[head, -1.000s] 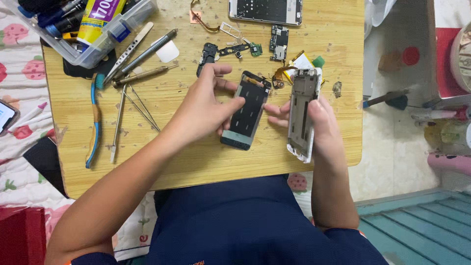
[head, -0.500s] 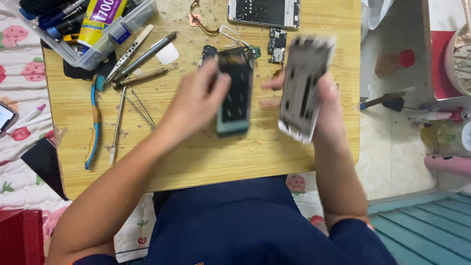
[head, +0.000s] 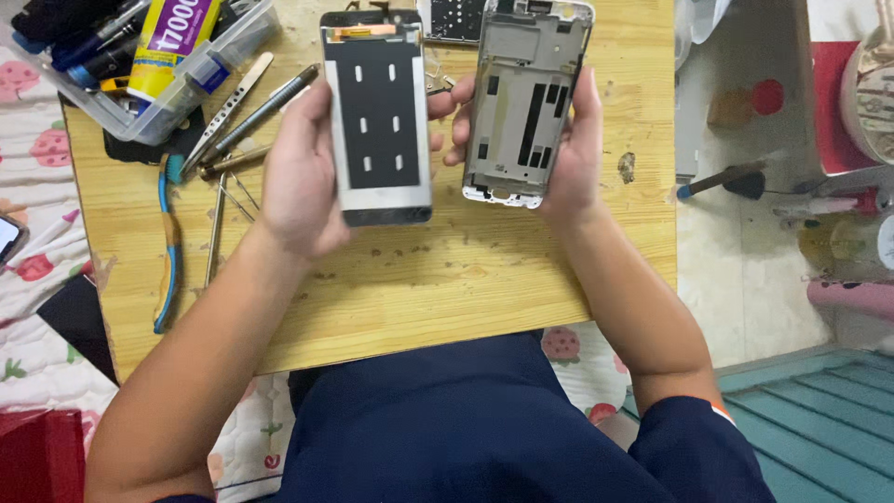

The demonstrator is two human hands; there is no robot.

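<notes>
**Two phone parts held up side by side over a wooden table**

Left hand (head: pixel 303 177) wrapped around the edge of a phone screen panel (head: pixel 377 116), gripping it, back face toward the camera (black backing with small white slots). Long axis upright, top end pointing away from the body. Right hand (head: pixel 568 149) clasping a white phone frame (head: pixel 526 102) just beside it, long axis parallel, tilted slightly. Below both hands, bare wooden table (head: pixel 419 279). Left of the left hand: tweezers (head: pixel 223 93), blue-handled pliers (head: pixel 168 242).
</notes>
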